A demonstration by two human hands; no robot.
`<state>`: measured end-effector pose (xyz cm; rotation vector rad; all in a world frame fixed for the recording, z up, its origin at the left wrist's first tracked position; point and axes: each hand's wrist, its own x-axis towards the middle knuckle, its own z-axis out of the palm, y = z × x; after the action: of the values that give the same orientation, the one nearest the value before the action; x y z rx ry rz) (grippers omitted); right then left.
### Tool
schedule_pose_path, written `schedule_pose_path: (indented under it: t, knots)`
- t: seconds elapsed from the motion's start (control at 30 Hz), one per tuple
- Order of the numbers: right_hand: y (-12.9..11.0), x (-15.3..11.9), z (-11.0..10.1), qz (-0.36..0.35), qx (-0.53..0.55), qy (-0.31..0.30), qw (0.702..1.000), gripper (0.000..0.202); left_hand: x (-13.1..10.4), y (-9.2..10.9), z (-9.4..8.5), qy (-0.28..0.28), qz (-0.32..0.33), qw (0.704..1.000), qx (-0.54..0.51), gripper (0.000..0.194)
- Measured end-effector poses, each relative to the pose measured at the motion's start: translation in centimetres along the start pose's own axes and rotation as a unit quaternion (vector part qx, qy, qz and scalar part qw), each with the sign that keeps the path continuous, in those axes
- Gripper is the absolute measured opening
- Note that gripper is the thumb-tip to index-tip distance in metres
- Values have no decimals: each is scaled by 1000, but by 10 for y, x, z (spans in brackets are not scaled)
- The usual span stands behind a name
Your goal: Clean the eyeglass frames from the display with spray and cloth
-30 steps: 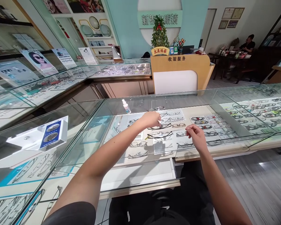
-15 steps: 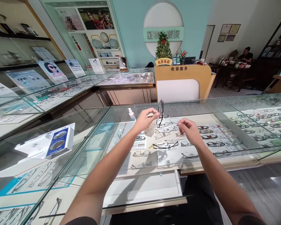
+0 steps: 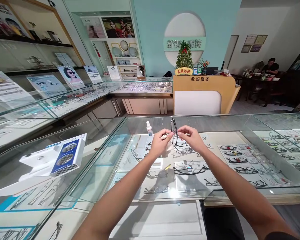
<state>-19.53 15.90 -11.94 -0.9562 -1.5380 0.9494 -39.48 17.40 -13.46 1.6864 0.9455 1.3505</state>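
Upright above the glass counter is a pair of dark-framed eyeglasses (image 3: 174, 126), seen almost edge-on. My left hand (image 3: 159, 144) is closed on its near side, with a thin pale cloth (image 3: 169, 146) bunched under the fingers. A small white item (image 3: 164, 137) shows at the left fingertips; its kind is unclear. From the other side, my right hand (image 3: 193, 138) pinches at the frame with thumb and fingers. Just left of the hands stands a small white bottle (image 3: 149, 129). Below them, beneath the glass, a black pair of glasses (image 3: 190, 170) lies among several others.
The glass display counter (image 3: 130, 156) runs across in front of me. On its left part stands an open white and blue box (image 3: 67, 155). A wooden cashier desk (image 3: 202, 85) with a plant (image 3: 184, 56) is beyond. A person (image 3: 271, 66) sits at a far-right table.
My right hand has moved in from the right to meet the eyeglasses; earlier it was apart from them. The left hand keeps hold of them. The view has shifted slightly.
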Motion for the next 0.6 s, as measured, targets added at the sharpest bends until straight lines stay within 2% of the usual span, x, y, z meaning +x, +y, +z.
schedule_pose_path:
  t: [0.2,0.33,0.47,0.6]
  knots:
    - [5,-13,4,9,51,-35,998,34,-6,7,4,-10,27,1000,-9,34]
    - [4,-12,3,23,85,-16,996,38,-6,6,3,-20,12,1000,-7,29]
    - [2,-11,1,47,108,5,993,41,-5,5,2,-39,-17,999,-10,32]
    - [-2,-12,0,57,111,7,992,42,-4,5,2,-38,-16,999,-17,29]
